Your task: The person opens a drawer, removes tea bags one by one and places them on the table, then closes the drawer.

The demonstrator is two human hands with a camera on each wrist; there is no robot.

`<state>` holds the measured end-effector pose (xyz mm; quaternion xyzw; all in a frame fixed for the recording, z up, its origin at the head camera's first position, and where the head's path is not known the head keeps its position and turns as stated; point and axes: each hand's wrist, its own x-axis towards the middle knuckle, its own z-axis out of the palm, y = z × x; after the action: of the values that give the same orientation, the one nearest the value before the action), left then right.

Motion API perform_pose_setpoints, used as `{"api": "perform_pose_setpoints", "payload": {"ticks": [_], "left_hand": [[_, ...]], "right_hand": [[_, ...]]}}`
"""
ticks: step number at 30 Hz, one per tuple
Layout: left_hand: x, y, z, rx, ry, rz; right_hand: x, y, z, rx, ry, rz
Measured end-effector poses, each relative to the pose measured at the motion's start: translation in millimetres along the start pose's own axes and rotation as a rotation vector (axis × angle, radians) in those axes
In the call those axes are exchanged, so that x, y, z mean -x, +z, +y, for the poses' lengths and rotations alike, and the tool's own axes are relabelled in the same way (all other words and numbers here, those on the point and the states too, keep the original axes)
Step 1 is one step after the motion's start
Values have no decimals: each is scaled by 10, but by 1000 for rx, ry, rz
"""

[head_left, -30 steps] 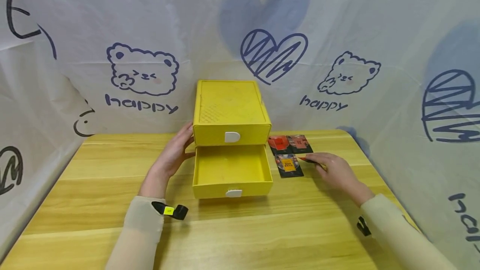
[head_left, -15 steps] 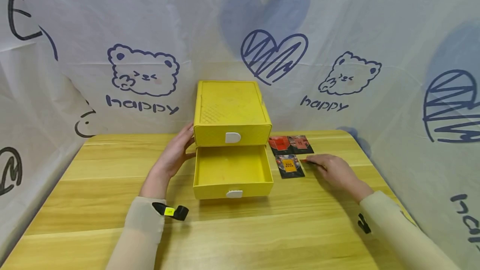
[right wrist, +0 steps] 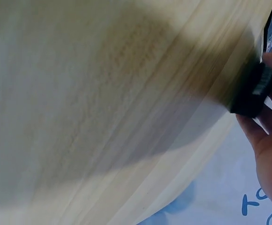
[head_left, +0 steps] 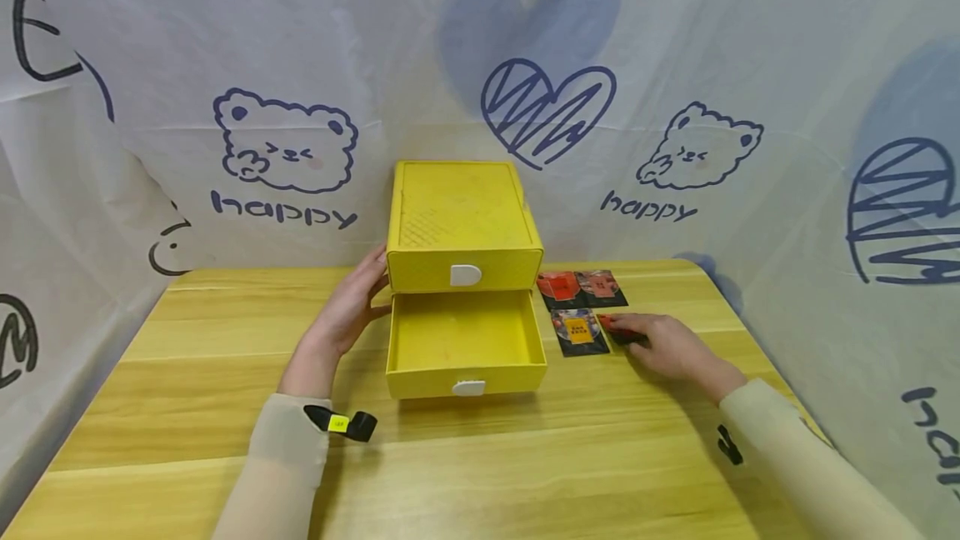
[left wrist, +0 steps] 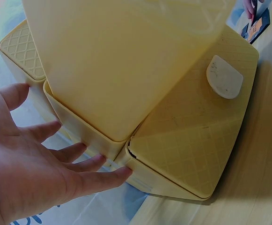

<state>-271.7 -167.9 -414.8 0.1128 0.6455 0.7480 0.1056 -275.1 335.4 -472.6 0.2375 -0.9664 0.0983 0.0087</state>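
Observation:
A yellow drawer box stands at the back of the table, its drawer pulled out and holding nothing. My left hand rests its fingertips on the box's left side; in the left wrist view its fingers are spread and straight. My right hand pinches a small flat dark packet with red on it, whose black face with white print shows in the right wrist view. Right beside it lies a packet with an orange label. Two reddish packets lie behind that one.
In the left wrist view, a closed lower drawer with a white pull sits beneath the pulled-out one. A printed white cloth hangs behind and beside the wooden table.
The packet in my right hand has come down and a little left, next to the orange-labelled packet, turning its red face more into view. My left hand stays on the box.

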Motion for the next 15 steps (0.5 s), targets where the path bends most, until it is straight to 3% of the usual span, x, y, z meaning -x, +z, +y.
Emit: {"api": "perform_pose_setpoints", "payload": {"ticks": [7,15], "left_hand": [[5,-1,-2,1,1,3],[5,-3,-5,1,0,5]], "right_hand": [[-23,19,37,-31,-4,-61],[-22,6,19,-51,-24,-75]]}}
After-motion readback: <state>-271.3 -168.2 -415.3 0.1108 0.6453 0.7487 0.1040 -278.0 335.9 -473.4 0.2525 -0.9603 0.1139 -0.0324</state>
